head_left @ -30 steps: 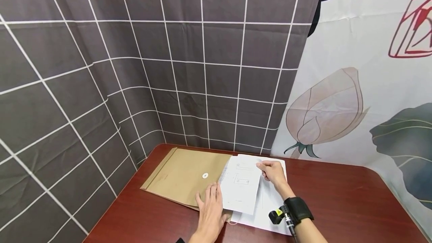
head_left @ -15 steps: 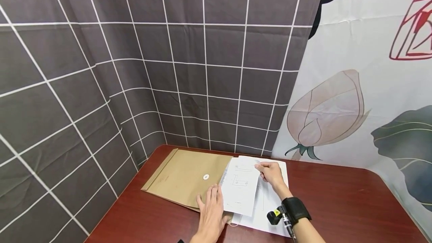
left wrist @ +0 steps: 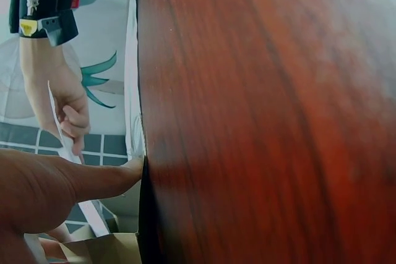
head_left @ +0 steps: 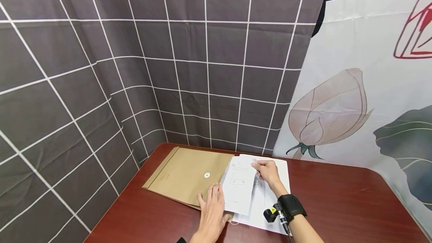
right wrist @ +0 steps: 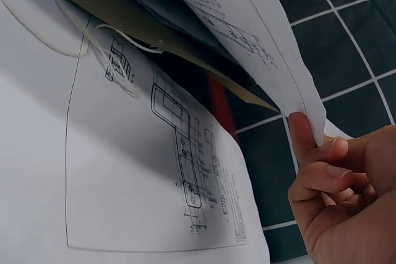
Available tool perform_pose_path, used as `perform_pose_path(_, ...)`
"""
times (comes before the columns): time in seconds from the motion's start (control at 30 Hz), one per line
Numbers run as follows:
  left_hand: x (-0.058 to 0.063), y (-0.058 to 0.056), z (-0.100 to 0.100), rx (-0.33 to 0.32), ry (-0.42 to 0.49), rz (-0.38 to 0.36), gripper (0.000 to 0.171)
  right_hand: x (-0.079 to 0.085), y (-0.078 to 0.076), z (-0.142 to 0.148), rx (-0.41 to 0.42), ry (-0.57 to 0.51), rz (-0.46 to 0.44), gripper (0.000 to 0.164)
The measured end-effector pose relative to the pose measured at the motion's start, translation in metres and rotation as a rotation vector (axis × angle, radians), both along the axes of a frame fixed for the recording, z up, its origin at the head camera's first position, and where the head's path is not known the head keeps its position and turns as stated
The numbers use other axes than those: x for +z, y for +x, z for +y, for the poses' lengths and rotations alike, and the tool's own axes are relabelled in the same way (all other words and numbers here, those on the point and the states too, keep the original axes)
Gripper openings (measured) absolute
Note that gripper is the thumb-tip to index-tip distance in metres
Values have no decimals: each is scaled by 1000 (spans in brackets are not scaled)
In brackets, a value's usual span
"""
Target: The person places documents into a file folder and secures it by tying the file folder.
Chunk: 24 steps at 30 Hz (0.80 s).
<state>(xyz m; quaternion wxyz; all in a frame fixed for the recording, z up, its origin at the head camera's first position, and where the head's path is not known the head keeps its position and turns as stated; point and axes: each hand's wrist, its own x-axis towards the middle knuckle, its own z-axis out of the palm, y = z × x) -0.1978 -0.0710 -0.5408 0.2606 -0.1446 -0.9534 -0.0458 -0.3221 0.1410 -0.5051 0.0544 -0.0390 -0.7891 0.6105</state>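
Observation:
A tan paper envelope (head_left: 182,171) with a white button lies flat on the table. My left hand (head_left: 210,213) rests on its lower right corner, fingers extended; in the left wrist view its thumb (left wrist: 105,180) touches the edge by the table. My right hand (head_left: 267,171) pinches a white sheet of paper (head_left: 236,194) with a line drawing by its upper right edge, thumb against fingertips. The sheet is lifted and bowed beside the envelope's right side; whether its left edge is inside is hidden. Under it lies another printed sheet (right wrist: 124,202).
A pale string (right wrist: 127,35) hangs from the envelope over the lower sheet. The brown wooden table (head_left: 337,198) meets a gray gridded curtain (head_left: 189,115) and a white flowered curtain (head_left: 351,48) at the back. A black strap with a camera (head_left: 291,209) sits on my right wrist.
My right hand has moved slightly left toward the envelope, taking the pinched sheet's right edge with it. More of the lower sheet shows. My left hand stays on the envelope's corner.

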Motion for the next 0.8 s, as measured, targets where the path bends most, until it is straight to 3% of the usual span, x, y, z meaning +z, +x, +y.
perform_pose_path(0.8,3,-1,-1,-11,4,-6,103,-3,-6,-18,1,-20,-6,23)
